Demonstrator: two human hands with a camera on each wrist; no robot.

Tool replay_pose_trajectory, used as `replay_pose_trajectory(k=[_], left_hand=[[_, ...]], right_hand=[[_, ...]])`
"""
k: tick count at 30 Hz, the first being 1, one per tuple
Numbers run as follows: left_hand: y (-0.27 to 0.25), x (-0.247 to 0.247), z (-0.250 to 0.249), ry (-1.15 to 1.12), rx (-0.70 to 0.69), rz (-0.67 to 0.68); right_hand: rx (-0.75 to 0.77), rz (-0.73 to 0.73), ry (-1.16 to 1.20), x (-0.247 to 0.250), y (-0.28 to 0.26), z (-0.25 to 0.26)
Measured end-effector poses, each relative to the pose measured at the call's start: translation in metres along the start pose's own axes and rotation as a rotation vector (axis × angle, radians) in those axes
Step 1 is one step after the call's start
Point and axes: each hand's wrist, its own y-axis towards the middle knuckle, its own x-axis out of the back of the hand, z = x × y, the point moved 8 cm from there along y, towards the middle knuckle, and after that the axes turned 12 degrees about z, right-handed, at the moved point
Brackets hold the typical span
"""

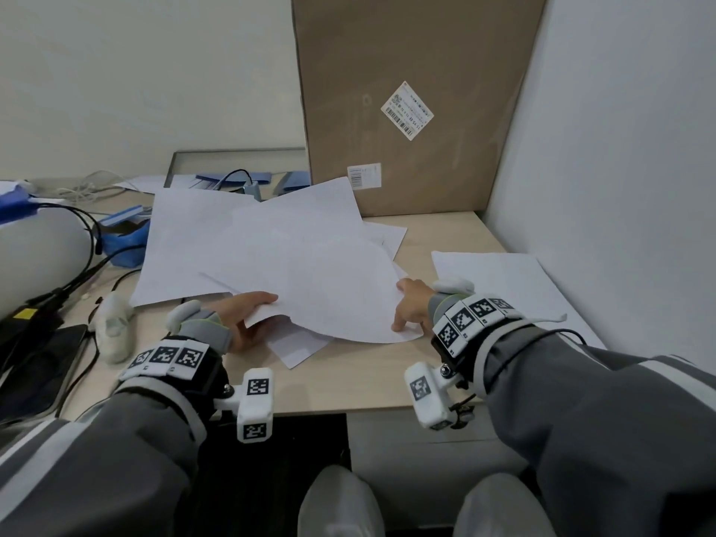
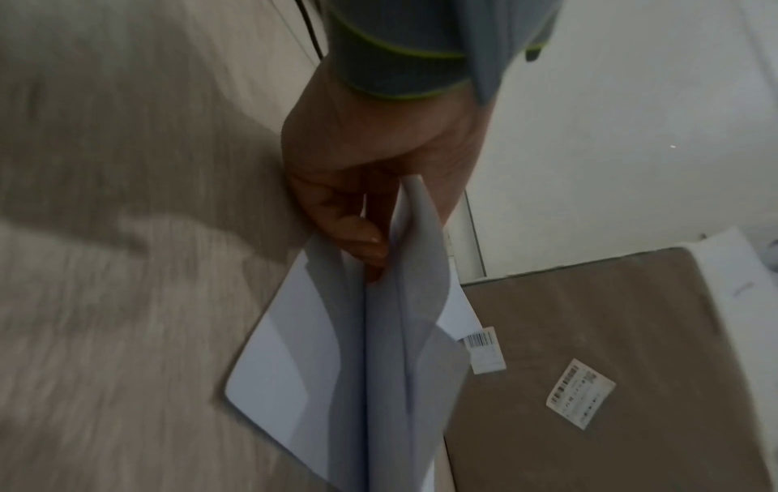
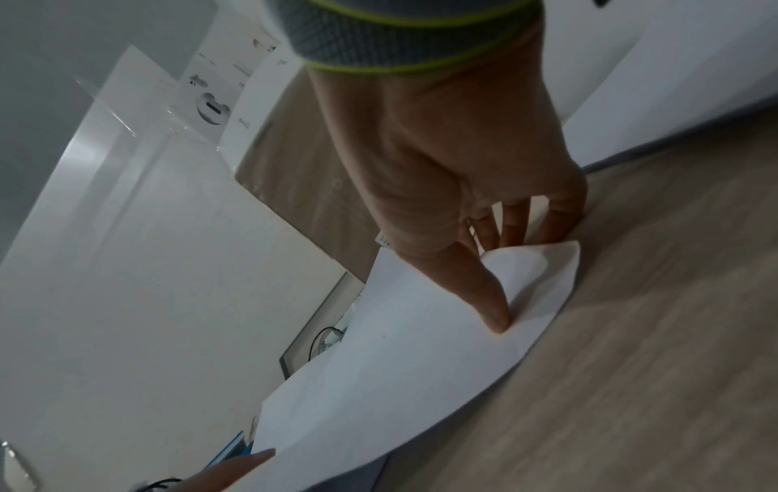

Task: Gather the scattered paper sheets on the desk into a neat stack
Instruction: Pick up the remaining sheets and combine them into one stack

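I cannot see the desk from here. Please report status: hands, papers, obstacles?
Left hand and right hand grip the top sheets. One sheet lies apart, right. Cardboard box stands behind the pile.

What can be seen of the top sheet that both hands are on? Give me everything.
The top sheet is plain white paper, blank on its visible face, thin and flexible. It lies on the overlapping pile near the front of the desk, bowed rather than flat, its near edge lifted and curving. The left hand grips its left edge, fingers tucked under the sheets. The right hand holds its right corner, thumb pressing on top and the corner curling up against the fingers. Other sheets lie beneath it.
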Motion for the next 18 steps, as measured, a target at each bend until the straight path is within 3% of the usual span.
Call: replay_pose_trajectory(k=[4, 10, 13, 15, 18], left_hand=[[-0.007, -0.012, -0.007, 0.025, -0.022, 0.035], [-0.01, -0.002, 0.003, 0.022, -0.041, 0.026], [-0.019, -0.004, 0.006, -0.024, -0.116, 0.07], [-0.026, -0.005, 0.006, -0.039, -0.16, 0.113], [-0.033, -0.006, 0.003, -0.045, -0.221, 0.178]], right_hand=[[0.042, 0.021, 0.151, -0.006, 0.0, -0.005], [0.099, 0.051, 0.624, -0.005, -0.006, -0.016], [0.133, 0.182, 0.893, -0.007, -0.012, -0.016], [0.14, 0.302, 0.952, -0.011, -0.019, -0.012], [0.161, 0.362, 0.983, -0.008, -0.028, -0.009]])
